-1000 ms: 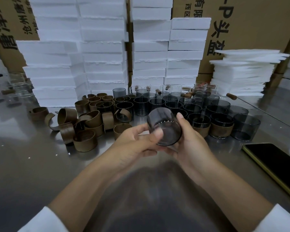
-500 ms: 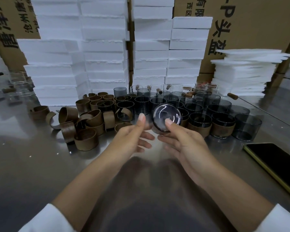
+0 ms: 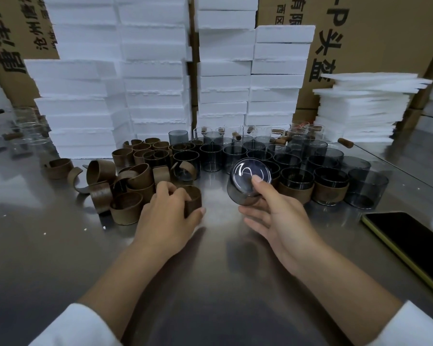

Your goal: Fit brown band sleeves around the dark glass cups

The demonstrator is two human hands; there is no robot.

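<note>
My right hand (image 3: 273,216) holds a dark glass cup (image 3: 246,181) upside down above the steel table, its round base facing me, thumb on the base and fingers under its wall. My left hand (image 3: 165,213) grips a brown band sleeve (image 3: 193,199) standing on the table at the near edge of the sleeve pile (image 3: 125,181). Several more dark cups (image 3: 285,158) stand in rows behind, and three of the front ones, such as the sleeved cup (image 3: 330,189), wear brown sleeves.
A dark phone with a yellow edge (image 3: 410,245) lies at the right. White foam blocks (image 3: 155,83) are stacked along the back, with thin foam sheets (image 3: 360,106) at the right and cardboard boxes behind. Clear glasses (image 3: 25,126) stand far left.
My left hand let go of the cup and moved left and down onto a brown sleeve. My right hand turned the cup base-up and keeps it alone.
</note>
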